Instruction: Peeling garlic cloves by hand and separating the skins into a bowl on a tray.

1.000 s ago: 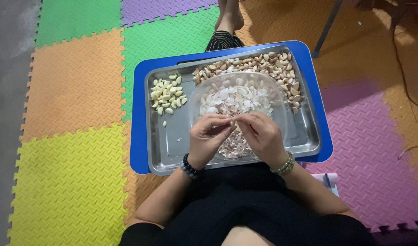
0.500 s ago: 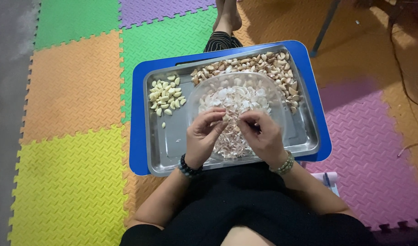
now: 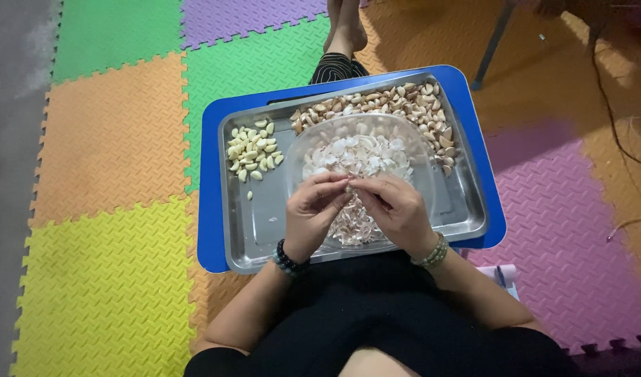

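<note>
Both hands meet over a clear plastic bowl (image 3: 422,164) of pale garlic skins: the left hand (image 3: 313,209) and right hand (image 3: 394,209) pinch together on a small garlic clove (image 3: 350,184), fingertips touching. The bowl sits in a rectangular steel tray (image 3: 264,230) on a blue tray (image 3: 209,181). Peeled cloves (image 3: 253,152) lie left, unpeeled cloves (image 3: 376,103) behind. Coloured foam mats (image 3: 104,139) cover the floor.

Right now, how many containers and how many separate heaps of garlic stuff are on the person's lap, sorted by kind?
Blue tray: 1
Steel tray: 1
Clear bowl: 1
Heap of peeled cloves: 1
Heap of unpeeled cloves: 1
Heap of skins: 1
Total: 6
</note>
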